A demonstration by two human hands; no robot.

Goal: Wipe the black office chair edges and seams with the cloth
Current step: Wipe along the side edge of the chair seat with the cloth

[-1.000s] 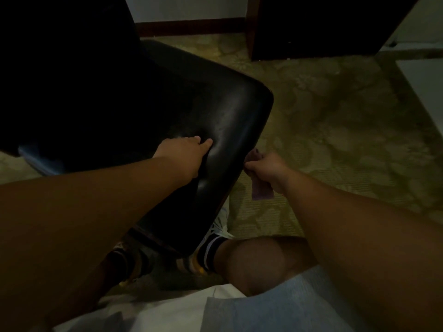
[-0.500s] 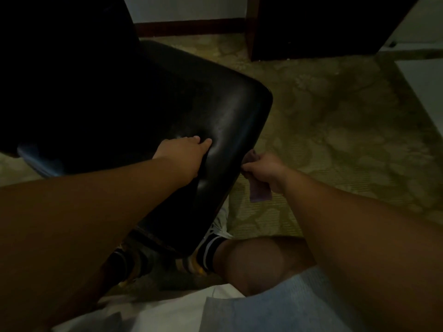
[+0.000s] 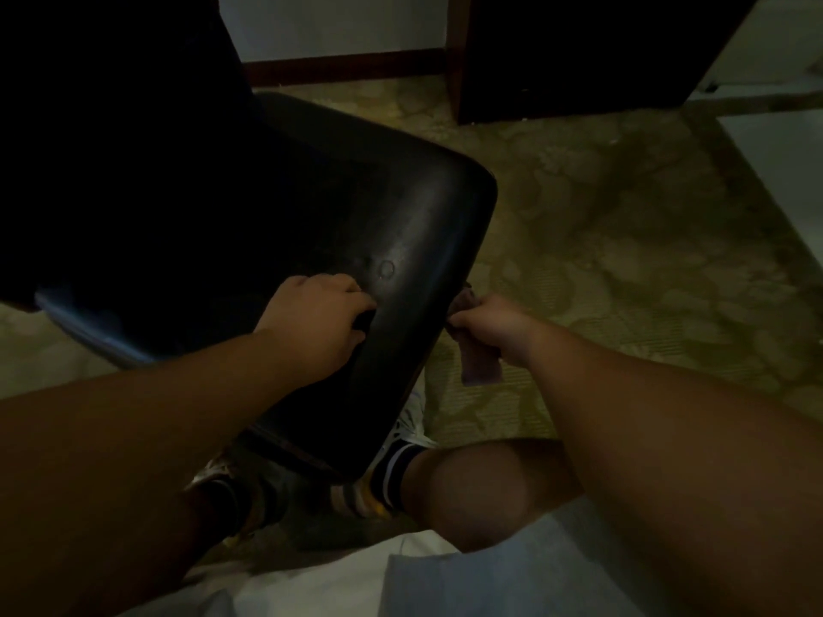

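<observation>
The black office chair (image 3: 311, 242) fills the upper left and centre of the frame. The left hand (image 3: 318, 316) rests on its seat, fingers curled together. The right hand (image 3: 494, 325) pinches the cloth (image 3: 478, 367) at the seat's right edge.

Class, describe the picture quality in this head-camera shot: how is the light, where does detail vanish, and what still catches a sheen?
Head view: dim overall; the chair backrest at upper left sinks into featureless black, while a soft sheen runs along the seat's right edge; the cloth in the right hand reads as a murky purple; the left hand on the seat stays legible; wide-angle bending shows at the borders.
</observation>
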